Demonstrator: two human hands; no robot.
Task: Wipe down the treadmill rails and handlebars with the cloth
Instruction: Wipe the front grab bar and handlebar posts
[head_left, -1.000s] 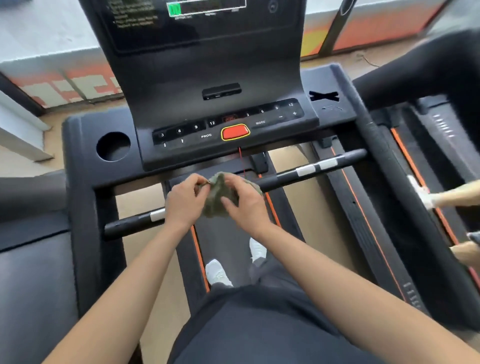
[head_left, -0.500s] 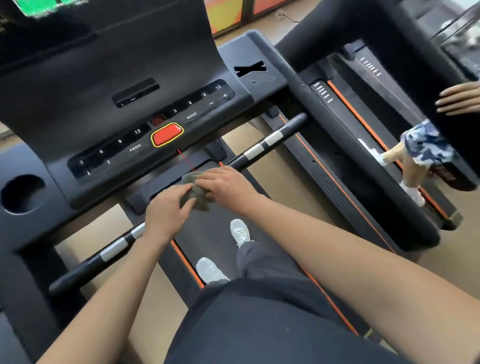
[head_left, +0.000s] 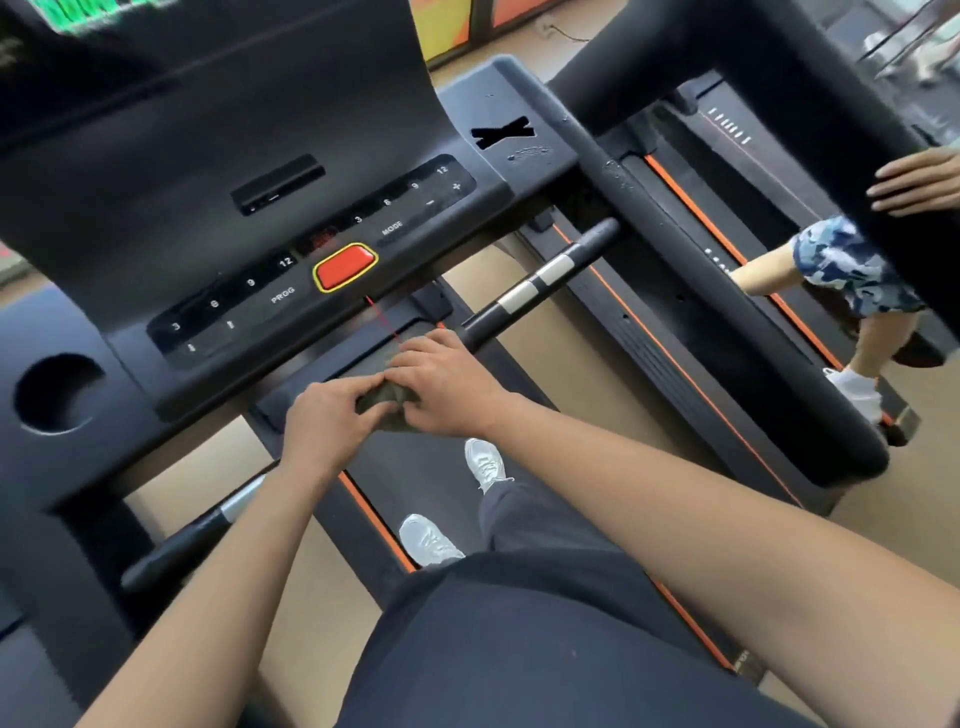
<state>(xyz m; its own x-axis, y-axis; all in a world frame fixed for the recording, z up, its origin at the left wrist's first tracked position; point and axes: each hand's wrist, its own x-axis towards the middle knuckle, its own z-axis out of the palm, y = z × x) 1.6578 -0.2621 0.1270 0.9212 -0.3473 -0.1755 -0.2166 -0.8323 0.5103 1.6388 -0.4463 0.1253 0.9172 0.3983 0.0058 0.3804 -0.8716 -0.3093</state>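
Note:
A small olive-green cloth (head_left: 387, 402) is bunched on the middle of the black front handlebar (head_left: 540, 278), which has silver bands. My left hand (head_left: 327, 423) pinches the cloth's left side. My right hand (head_left: 447, 382) covers its right side and presses it on the bar. Most of the cloth is hidden under my fingers. The thick right side rail (head_left: 727, 291) runs from the console down to the right, and nothing touches it.
The console (head_left: 249, 208) with a red stop button (head_left: 345, 267) rises just beyond my hands, with a cup holder (head_left: 57, 392) at left. My white shoes (head_left: 483, 462) stand on the belt. Another person (head_left: 852, 270) stands on the neighbouring treadmill at right.
The view has swung to the right and tilted. My hands have brought the cloth down onto the handlebar and closed together over it.

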